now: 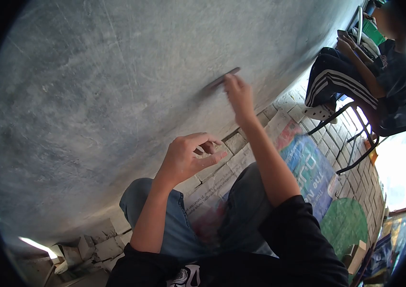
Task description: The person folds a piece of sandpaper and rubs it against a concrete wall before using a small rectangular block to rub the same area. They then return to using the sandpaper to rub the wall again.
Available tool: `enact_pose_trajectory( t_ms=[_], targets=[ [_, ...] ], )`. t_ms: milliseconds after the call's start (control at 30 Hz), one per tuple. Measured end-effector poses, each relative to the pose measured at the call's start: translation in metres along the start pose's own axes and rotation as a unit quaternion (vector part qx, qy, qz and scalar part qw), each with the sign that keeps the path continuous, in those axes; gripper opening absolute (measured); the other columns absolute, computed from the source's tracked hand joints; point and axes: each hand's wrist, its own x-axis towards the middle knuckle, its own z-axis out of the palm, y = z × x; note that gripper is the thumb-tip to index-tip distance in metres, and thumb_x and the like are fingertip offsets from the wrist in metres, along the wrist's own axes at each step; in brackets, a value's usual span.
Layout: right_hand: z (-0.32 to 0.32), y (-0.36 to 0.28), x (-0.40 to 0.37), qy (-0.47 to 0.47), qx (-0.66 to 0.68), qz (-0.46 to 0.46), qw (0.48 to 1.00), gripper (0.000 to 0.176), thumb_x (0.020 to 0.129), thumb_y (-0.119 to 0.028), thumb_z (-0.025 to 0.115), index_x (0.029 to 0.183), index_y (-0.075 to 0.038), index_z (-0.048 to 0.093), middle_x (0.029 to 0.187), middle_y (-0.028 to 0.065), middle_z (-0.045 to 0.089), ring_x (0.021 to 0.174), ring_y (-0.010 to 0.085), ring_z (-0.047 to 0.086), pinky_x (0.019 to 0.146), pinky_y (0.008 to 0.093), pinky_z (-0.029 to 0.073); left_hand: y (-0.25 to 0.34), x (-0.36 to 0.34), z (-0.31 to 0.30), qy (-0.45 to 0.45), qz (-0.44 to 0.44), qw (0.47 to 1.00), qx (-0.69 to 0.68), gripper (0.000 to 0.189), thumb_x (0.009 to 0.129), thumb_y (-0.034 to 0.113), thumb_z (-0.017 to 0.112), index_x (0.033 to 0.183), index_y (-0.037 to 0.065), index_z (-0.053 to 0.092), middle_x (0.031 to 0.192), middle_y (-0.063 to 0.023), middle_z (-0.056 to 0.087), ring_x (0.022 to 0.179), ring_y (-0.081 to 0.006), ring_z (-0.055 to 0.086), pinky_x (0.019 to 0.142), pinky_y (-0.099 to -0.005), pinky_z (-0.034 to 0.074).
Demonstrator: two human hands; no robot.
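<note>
My right hand is closed on a thin, dark, flat tool seen nearly edge-on, which looks like a trowel. Its long side lies at or very close to the grey wall; motion blur hides whether it touches. The wall's surface is smooth, with mottled patches and faint scratches. In front of my knees, my left hand hangs in the air with nothing in it. Its fingers are curled loosely and the thumb stands apart from them.
Below me, a printed banner covers part of the brick paving. A person sits on a black-legged chair at the right. Broken blocks lie by the wall's foot at lower left. A green round piece is at lower right.
</note>
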Motion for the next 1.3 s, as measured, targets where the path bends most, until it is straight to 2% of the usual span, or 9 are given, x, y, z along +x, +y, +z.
enact_pose_trajectory(
  t_ms=[333, 400, 600, 700, 800, 967, 1067, 1200, 1300],
  targets=[
    [0.009, -0.013, -0.010, -0.068, 0.090, 0.117, 0.987, 0.024, 0.090, -0.029, 0.052, 0.075, -0.011, 0.056, 0.063, -0.0040, 0.046, 0.052, 0.0051, 0.039, 0.047, 0.0206, 0.029, -0.007, 0.001, 0.001, -0.016, 0.001, 0.999, 0.037, 0.024, 0.074, 0.023, 0.072, 0.090, 0.006, 0.067, 0.073, -0.0040, 0.065, 0.069, -0.0132, 0.064, 0.065, -0.0268, 0.052],
    [-0.001, -0.013, 0.003, 0.040, 0.060, 0.074, 0.995, 0.027, 0.092, -0.026, 0.050, 0.077, -0.005, 0.059, 0.061, -0.0035, 0.047, 0.051, 0.0044, 0.039, 0.046, 0.0216, 0.030, -0.008, -0.001, 0.002, -0.009, 0.022, 0.999, 0.031, 0.030, 0.073, 0.035, 0.073, 0.088, 0.010, 0.067, 0.070, -0.0034, 0.065, 0.064, -0.0144, 0.063, 0.059, -0.0270, 0.050],
    [0.006, -0.019, -0.010, -0.046, 0.062, 0.151, 0.986, 0.022, 0.088, -0.032, 0.054, 0.078, -0.012, 0.055, 0.067, -0.0047, 0.048, 0.057, 0.0041, 0.041, 0.049, 0.0219, 0.031, -0.012, -0.001, 0.005, -0.068, 0.006, 0.994, 0.085, 0.026, 0.073, 0.030, 0.071, 0.089, 0.009, 0.067, 0.074, -0.0042, 0.066, 0.070, -0.0161, 0.064, 0.065, -0.0279, 0.051],
    [-0.020, 0.000, 0.018, 0.060, 0.089, 0.181, 0.978, 0.019, 0.088, -0.032, 0.054, 0.081, -0.014, 0.055, 0.070, -0.0041, 0.049, 0.058, 0.0055, 0.042, 0.052, 0.0209, 0.032, -0.021, -0.003, 0.010, -0.104, -0.039, 0.984, 0.137, 0.028, 0.073, 0.034, 0.069, 0.087, 0.010, 0.067, 0.075, -0.0043, 0.066, 0.071, -0.0184, 0.064, 0.065, -0.0300, 0.050],
    [0.009, -0.027, -0.019, -0.042, 0.096, 0.173, 0.979, 0.017, 0.088, -0.030, 0.053, 0.079, -0.015, 0.053, 0.070, -0.0041, 0.049, 0.059, 0.0056, 0.040, 0.053, 0.0215, 0.031, -0.015, -0.001, 0.008, -0.149, -0.075, 0.972, 0.169, 0.030, 0.073, 0.035, 0.067, 0.088, 0.010, 0.066, 0.076, -0.0045, 0.066, 0.072, -0.0197, 0.064, 0.066, -0.0315, 0.050],
    [-0.017, 0.000, 0.013, 0.047, 0.074, 0.152, 0.985, 0.020, 0.089, -0.031, 0.053, 0.080, -0.013, 0.054, 0.072, -0.0045, 0.049, 0.061, 0.0058, 0.042, 0.052, 0.0225, 0.033, -0.023, -0.006, 0.010, -0.144, -0.069, 0.971, 0.180, 0.030, 0.070, 0.032, 0.068, 0.090, 0.010, 0.066, 0.077, -0.0043, 0.066, 0.073, -0.0198, 0.064, 0.066, -0.0320, 0.050],
    [0.011, -0.025, -0.018, -0.045, 0.070, 0.135, 0.987, 0.020, 0.089, -0.029, 0.052, 0.079, -0.013, 0.053, 0.072, -0.0041, 0.049, 0.056, 0.0059, 0.040, 0.049, 0.0220, 0.031, -0.025, 0.000, 0.011, -0.148, -0.065, 0.970, 0.182, 0.030, 0.069, 0.031, 0.068, 0.091, 0.010, 0.066, 0.079, -0.0044, 0.067, 0.074, -0.0200, 0.064, 0.066, -0.0323, 0.050],
    [-0.015, -0.008, 0.017, 0.061, 0.090, 0.128, 0.986, 0.023, 0.089, -0.030, 0.053, 0.078, -0.011, 0.054, 0.069, -0.0031, 0.048, 0.054, 0.0056, 0.041, 0.047, 0.0215, 0.030, -0.024, -0.005, 0.013, -0.155, -0.072, 0.966, 0.194, 0.031, 0.069, 0.031, 0.068, 0.092, 0.011, 0.066, 0.080, -0.0042, 0.067, 0.074, -0.0204, 0.064, 0.067, -0.0330, 0.051],
    [0.008, -0.017, -0.013, 0.003, 0.061, 0.123, 0.990, 0.023, 0.089, -0.029, 0.051, 0.075, -0.011, 0.053, 0.068, -0.0032, 0.048, 0.053, 0.0058, 0.040, 0.046, 0.0216, 0.030, -0.025, -0.003, 0.013, -0.179, -0.083, 0.960, 0.200, 0.033, 0.069, 0.033, 0.069, 0.093, 0.011, 0.066, 0.081, -0.0040, 0.067, 0.075, -0.0209, 0.064, 0.068, -0.0334, 0.051]
  ],
)
